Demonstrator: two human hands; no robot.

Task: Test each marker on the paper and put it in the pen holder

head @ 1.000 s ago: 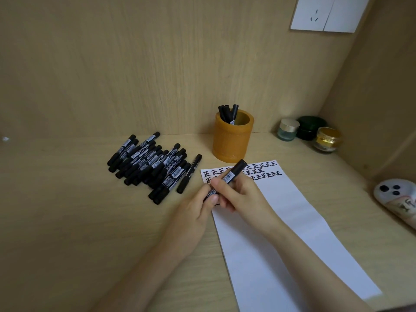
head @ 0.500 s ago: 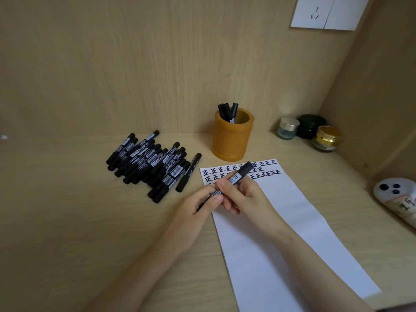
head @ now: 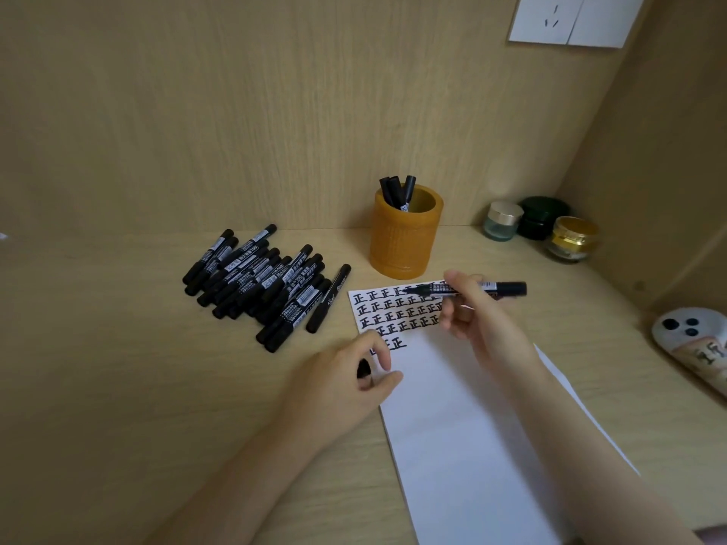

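Gripping the marker (head: 499, 288) mid-frame, your right hand (head: 484, 324) should lower its tip just after the last character on the paper (head: 452, 426); let your left hand (head: 338, 383), pinching the cap (head: 364, 367), steady its edge.

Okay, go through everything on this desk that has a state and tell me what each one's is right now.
Black marker: held level by right hand, apparently uncapped.
Small black cap: pinched in left hand.
Pile of black markers: capped, lying on the desk.
Orange cylindrical pen holder: upright, holding a few markers.
White paper strip: flat, top rows written, rest blank.
Three small jars: lids on.
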